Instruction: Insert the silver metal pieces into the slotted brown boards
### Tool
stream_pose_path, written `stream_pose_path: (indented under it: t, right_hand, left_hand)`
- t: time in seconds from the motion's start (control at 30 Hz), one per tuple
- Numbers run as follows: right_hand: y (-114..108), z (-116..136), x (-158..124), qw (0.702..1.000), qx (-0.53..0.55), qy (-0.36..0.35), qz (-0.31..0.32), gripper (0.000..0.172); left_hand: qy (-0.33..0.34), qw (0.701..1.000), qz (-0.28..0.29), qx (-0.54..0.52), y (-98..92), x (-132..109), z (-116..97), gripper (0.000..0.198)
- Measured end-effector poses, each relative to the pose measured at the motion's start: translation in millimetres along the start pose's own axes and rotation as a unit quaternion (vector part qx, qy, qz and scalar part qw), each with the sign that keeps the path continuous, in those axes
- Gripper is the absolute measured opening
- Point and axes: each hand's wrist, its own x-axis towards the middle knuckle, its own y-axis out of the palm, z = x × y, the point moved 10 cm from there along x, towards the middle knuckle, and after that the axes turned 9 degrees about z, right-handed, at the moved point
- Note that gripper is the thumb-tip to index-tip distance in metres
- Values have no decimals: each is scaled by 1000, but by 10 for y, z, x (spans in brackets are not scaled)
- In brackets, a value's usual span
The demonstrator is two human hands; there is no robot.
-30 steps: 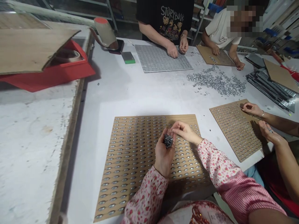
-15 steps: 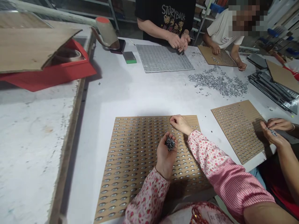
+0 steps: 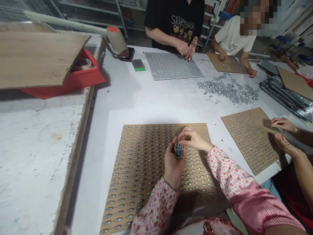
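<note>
Metal pieces: small dark-grey pile (image 3: pixel 178 151) in the left palm, centre of frame, just right of middle
Left hand: cupped palm up (image 3: pixel 173 168), fingers curled round the pieces, over the board
Right hand: fingers narrow, pinching in (image 3: pixel 192 138) at the left fingertips; whether a piece is between them, cannot tell
Step in hand: looks like picking single pieces from the palm
Next move: probably calls for a fine fingertip pinch and a careful set-down, left palm kept level
Cardboard board: lower centre, under both hands, rows of shiny ovals; bare strip (image 3: pixel 199 126) at its upper right
Second board: right of frame, partly filled (image 3: pixel 260 116), a co-worker's hands at its right edge
Loose pile: scattered silver pieces (image 3: pixel 231 89), upper right on the desk (image 3: pixel 146 101)
Grey panel: upper centre (image 3: pixel 171 67), co-worker's hands over its far edge
Black shirt: top centre (image 3: pixel 160 14), reads "STORYBOOK", cartoon figures below
White shirt: upper right (image 3: pixel 234 32), small script, not legible
Red tray: upper left (image 3: pixel 83 80), partly under cardboard
</note>
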Motion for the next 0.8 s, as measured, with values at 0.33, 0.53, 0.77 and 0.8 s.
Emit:
stream_pose_path:
  t: [0.33, 0.53, 0.77, 0.8]
  right_hand:
    - [16, -225, -76, 990, 108, 64, -59, 25]
    - [13, -1050, 29, 927, 264, 184, -192, 31]
    - [27, -905, 278, 973, 51, 166, -153, 22]
    - [10, -827, 294, 977, 9, 152, -149, 20]
  left_hand:
    - [-3, 1000, 17, 11, -1, 23, 31, 22]
    - [-9, 1000, -18, -11, -93, 25, 16, 20]
    - [-27, 999, -18, -8, -106, 33, 53, 19]
    - [-28, 999, -20, -9, -105, 31, 58, 19]
